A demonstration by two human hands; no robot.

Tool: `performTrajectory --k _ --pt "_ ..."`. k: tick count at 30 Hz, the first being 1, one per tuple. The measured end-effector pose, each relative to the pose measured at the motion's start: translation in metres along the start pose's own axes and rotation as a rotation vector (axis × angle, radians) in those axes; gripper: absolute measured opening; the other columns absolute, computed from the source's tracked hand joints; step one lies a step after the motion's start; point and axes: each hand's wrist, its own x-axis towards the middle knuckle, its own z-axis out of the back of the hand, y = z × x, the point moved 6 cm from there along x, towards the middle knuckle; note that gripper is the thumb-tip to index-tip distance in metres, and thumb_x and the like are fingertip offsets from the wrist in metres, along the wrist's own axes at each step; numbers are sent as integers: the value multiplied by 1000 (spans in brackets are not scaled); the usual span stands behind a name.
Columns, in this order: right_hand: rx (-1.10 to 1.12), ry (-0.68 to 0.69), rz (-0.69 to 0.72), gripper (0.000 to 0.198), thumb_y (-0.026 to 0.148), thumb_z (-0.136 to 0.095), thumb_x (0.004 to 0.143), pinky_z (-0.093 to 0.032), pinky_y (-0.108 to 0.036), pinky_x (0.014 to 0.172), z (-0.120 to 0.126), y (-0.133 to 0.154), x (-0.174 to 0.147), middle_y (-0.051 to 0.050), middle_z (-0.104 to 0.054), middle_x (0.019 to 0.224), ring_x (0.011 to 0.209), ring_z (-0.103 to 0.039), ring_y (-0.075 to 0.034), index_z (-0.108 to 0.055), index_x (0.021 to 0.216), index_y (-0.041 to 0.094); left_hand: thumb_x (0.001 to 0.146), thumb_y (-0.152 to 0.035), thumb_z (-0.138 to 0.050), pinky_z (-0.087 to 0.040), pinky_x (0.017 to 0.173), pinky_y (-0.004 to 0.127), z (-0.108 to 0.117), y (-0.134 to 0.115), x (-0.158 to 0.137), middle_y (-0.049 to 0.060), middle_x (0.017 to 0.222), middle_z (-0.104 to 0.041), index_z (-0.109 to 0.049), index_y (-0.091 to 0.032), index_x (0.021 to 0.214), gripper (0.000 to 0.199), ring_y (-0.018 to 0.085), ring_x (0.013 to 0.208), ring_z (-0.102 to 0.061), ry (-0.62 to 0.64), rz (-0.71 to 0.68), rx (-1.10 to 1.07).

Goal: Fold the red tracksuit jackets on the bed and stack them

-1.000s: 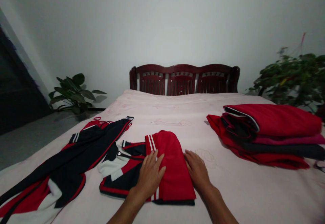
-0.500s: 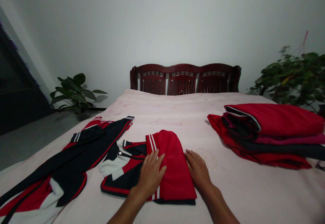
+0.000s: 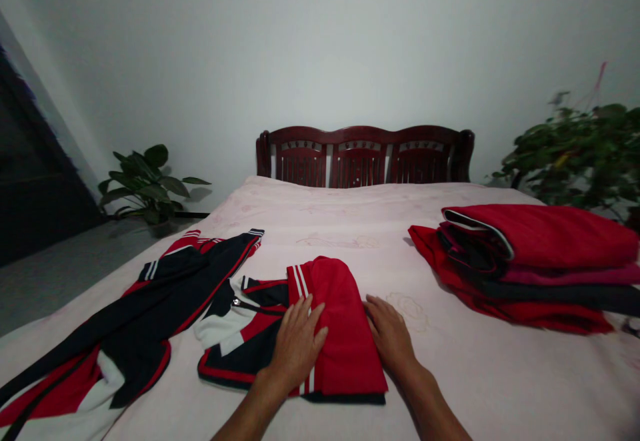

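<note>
A folded jacket [image 3: 345, 334] in red, navy and white lies in front of me on the bed, its zipper pull showing toward the left. My left hand [image 3: 300, 337] rests flat on top of it, across the white stripes, fingers stretched out. Against the jacket's right folded edge lies my right hand [image 3: 390, 331], its fingers extended along the side; some fingertips are hidden at the fabric. Left of the folded jacket, a second garment [image 3: 165, 301] in navy, red and white is spread out loosely.
A stack of folded red and dark clothes [image 3: 555, 237] sits on the right of the pink bedsheet [image 3: 320, 221]. The bed ends at a dark wooden headboard [image 3: 360, 154] by the wall. Potted plants [image 3: 150, 184] stand on both sides.
</note>
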Motion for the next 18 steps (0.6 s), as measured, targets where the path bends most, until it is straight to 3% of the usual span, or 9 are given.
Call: performTrajectory --k 12,15,18 --pt "33 -28 30 44 27 -36 93 -33 -47 112 -7 -5 -4 -9 -56 141 133 -46 -27 -62 128 22 98 -40 -40 -27 119 48 -2 1 -1 8 156 -38 -46 -26 145 49 25 145 -33 -22 -6 2" --pt "183 -34 18 48 30 -35 92 -25 -52 117 -19 -4 -6 -8 -54 143 138 -41 -28 -58 133 21 98 -39 -40 -28 119 48 0 0 0 8 156 -38 -46 -25 145 49 25 145 -33 -10 4 18" --pt "495 -11 -58 52 41 -35 94 -25 -49 119 -34 12 -6 -7 -50 148 140 -39 -24 -51 140 23 98 -39 -38 -26 119 50 0 -3 0 8 157 -36 -42 -25 147 51 26 145 -32 -15 0 32"
